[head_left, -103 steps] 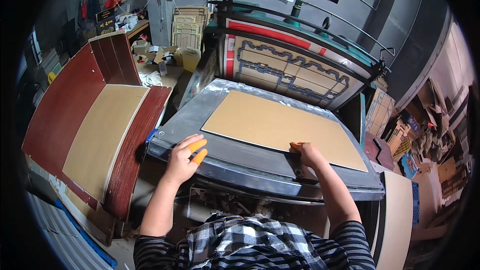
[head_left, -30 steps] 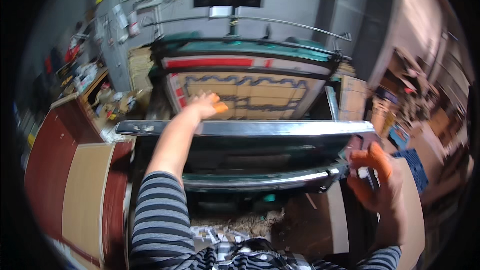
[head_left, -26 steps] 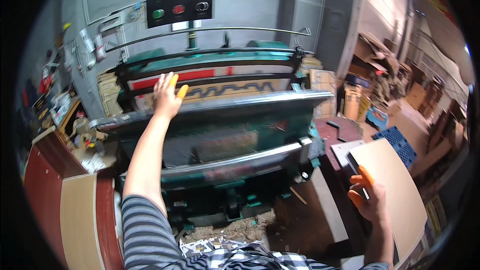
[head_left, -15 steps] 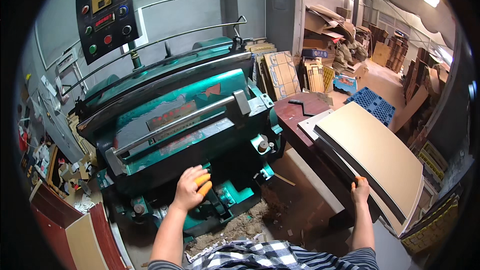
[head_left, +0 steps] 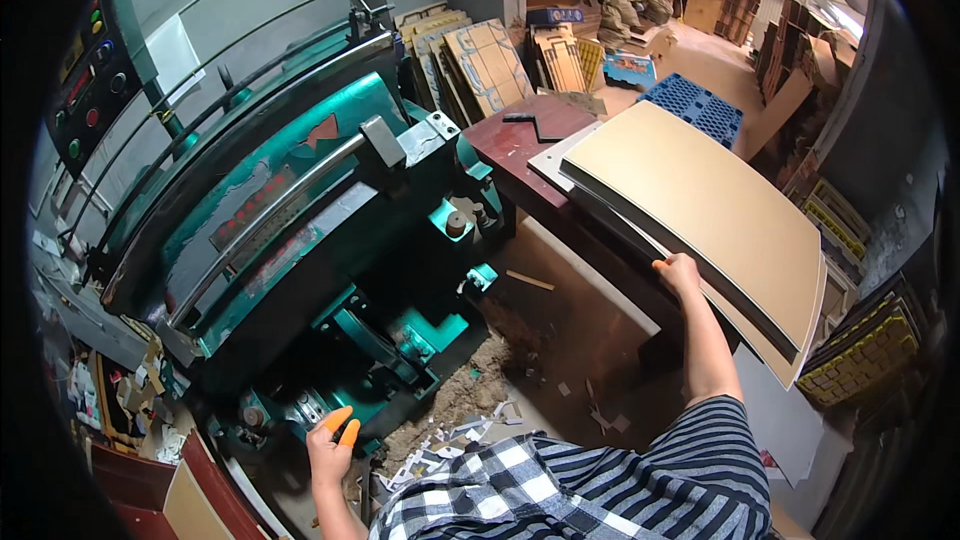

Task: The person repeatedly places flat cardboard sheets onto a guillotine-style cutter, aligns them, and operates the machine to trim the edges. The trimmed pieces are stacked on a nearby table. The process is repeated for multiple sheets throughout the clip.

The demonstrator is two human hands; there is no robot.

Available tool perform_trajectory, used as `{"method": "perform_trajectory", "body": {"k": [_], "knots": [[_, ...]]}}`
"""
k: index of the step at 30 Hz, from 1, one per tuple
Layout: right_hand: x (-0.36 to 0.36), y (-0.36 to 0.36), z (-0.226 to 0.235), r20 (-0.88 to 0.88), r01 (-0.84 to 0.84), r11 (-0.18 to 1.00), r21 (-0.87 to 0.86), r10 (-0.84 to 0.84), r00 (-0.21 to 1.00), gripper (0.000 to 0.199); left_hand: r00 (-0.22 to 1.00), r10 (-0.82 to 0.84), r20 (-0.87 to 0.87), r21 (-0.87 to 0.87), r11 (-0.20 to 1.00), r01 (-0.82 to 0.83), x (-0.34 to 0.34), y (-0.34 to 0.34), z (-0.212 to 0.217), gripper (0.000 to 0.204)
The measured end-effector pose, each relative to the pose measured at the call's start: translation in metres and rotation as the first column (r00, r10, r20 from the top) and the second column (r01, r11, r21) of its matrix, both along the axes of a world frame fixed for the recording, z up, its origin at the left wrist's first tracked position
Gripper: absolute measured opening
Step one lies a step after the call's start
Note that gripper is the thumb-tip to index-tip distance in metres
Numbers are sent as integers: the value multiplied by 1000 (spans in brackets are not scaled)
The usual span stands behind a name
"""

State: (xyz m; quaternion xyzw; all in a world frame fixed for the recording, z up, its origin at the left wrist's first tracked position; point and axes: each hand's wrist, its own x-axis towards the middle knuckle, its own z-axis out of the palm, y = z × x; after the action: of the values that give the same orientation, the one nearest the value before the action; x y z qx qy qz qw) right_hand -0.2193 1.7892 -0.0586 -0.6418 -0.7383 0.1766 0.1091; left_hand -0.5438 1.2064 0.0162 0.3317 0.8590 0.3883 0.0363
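Head view: a board seems to be being fetched from the stack of flat tan rectangular boards [head_left: 700, 195] laid on the dark red worktop [head_left: 523, 127]; a secure edge hold would be called for next. The stack's near edge is touched by the right hand's grip [head_left: 679, 275]; whether it is closed cannot be told. The left hand's grip [head_left: 330, 447], orange-capped, is held loosely parted, empty, near the green metal press [head_left: 300, 185].

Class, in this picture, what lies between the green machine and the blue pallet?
In the head view, a dark red table, with a black bent bar on it.
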Motion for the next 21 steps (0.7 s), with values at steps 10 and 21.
{"method": "perform_trajectory", "body": {"k": [10,21], "knots": [[-54,4,42,24,16,997,-71,-15,1000,33,967,-82,-242,117,987,113,-14,7,89,24],[-226,-148,188,-514,-488,575,657,815,268,24,741,406,-535,384,898,-215,3,-37,122,26]]}}
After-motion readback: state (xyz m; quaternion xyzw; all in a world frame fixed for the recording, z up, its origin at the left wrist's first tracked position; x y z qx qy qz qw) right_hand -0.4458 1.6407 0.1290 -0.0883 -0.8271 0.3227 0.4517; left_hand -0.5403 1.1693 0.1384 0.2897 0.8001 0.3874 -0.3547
